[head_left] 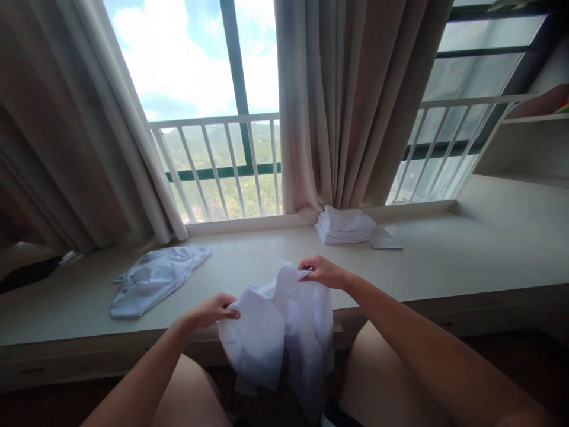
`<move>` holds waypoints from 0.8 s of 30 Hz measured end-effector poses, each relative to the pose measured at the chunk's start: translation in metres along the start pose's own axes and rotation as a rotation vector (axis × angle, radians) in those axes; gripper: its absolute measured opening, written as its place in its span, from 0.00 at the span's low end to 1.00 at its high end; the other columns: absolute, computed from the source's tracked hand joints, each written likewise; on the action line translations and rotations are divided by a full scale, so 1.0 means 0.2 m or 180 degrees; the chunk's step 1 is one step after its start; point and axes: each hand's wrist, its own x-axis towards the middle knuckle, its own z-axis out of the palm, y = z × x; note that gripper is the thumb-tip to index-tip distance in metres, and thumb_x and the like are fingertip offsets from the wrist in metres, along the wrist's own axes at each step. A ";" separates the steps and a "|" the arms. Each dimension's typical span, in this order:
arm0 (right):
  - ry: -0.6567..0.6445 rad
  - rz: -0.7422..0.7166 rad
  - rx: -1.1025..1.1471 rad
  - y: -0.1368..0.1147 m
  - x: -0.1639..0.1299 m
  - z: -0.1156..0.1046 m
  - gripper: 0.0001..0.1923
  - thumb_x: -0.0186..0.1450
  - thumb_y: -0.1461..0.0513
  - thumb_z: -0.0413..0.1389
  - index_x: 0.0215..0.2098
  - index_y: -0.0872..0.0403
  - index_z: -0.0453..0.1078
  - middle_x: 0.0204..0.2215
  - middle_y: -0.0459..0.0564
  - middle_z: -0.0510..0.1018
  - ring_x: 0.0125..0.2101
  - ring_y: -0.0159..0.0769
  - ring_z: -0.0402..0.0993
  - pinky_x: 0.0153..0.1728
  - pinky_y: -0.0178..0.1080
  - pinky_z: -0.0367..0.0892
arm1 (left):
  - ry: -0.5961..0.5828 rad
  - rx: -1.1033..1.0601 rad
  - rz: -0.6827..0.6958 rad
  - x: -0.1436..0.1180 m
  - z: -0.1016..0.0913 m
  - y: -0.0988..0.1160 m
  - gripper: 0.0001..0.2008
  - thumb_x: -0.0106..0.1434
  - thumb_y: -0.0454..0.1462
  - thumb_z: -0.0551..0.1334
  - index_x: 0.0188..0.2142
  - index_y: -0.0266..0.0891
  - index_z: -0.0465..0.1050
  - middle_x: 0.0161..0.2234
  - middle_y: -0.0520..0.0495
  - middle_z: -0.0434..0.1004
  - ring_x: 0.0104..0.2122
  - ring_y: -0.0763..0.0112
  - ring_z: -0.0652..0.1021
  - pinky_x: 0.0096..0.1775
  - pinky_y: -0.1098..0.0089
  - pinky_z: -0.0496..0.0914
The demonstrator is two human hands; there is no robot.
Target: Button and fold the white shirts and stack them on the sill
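My left hand (212,309) and right hand (320,271) each pinch the top edge of a white cloth (278,332), probably a shirt, hanging over the ledge (444,261) edge. Light, soft, floppy; best gripped at seams.

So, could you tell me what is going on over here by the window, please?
A person seated at the window ledge holds a crumpled white garment up with both hands. The left hand pinches one edge and the right hand pinches another, higher up; the rest hangs down between the knees. A second white garment lies unfolded on the ledge to the left. A stack of folded white cloths sits by the curtain.
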 end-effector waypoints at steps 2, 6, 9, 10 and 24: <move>-0.0258 0.0073 -0.0558 -0.02 -0.01 -0.09 0.16 0.53 0.52 0.67 0.31 0.55 0.77 0.25 0.41 0.74 0.29 0.32 0.67 0.30 0.34 0.57 | 0.0337 -0.0049 0.0098 -0.02 -0.05 0.03 0.23 0.56 0.54 0.69 0.38 0.36 0.77 0.33 0.48 0.79 0.32 0.64 0.76 0.32 0.71 0.68; -0.0721 0.0588 -0.1440 -0.09 -0.04 -0.28 0.13 0.52 0.54 0.65 0.21 0.54 0.72 0.17 0.40 0.68 0.22 0.29 0.61 0.25 0.34 0.52 | 0.0722 0.0578 0.0358 -0.08 -0.22 0.23 0.19 0.56 0.52 0.70 0.32 0.38 0.73 0.30 0.51 0.75 0.30 0.68 0.74 0.29 0.74 0.66; 0.0048 0.0485 -0.1809 -0.19 -0.08 -0.38 0.14 0.56 0.54 0.63 0.20 0.54 0.72 0.18 0.44 0.71 0.23 0.32 0.64 0.26 0.35 0.54 | 0.1158 0.0974 0.0739 -0.16 -0.34 0.46 0.18 0.56 0.51 0.69 0.32 0.39 0.74 0.28 0.51 0.73 0.30 0.69 0.73 0.28 0.74 0.66; 0.0457 0.0357 -0.1866 -0.22 -0.09 -0.40 0.13 0.59 0.53 0.61 0.24 0.54 0.74 0.21 0.46 0.74 0.25 0.33 0.66 0.27 0.35 0.56 | 0.1499 0.1018 0.0874 -0.19 -0.38 0.53 0.18 0.56 0.51 0.69 0.34 0.39 0.74 0.29 0.51 0.74 0.29 0.69 0.73 0.27 0.74 0.66; 0.1237 0.0318 -0.1616 0.02 -0.07 -0.40 0.10 0.63 0.58 0.56 0.33 0.54 0.79 0.30 0.49 0.82 0.33 0.38 0.75 0.34 0.36 0.63 | 0.1396 0.1462 0.0693 0.06 -0.58 0.36 0.21 0.61 0.54 0.63 0.23 0.40 0.68 0.22 0.53 0.64 0.25 0.71 0.65 0.25 0.73 0.61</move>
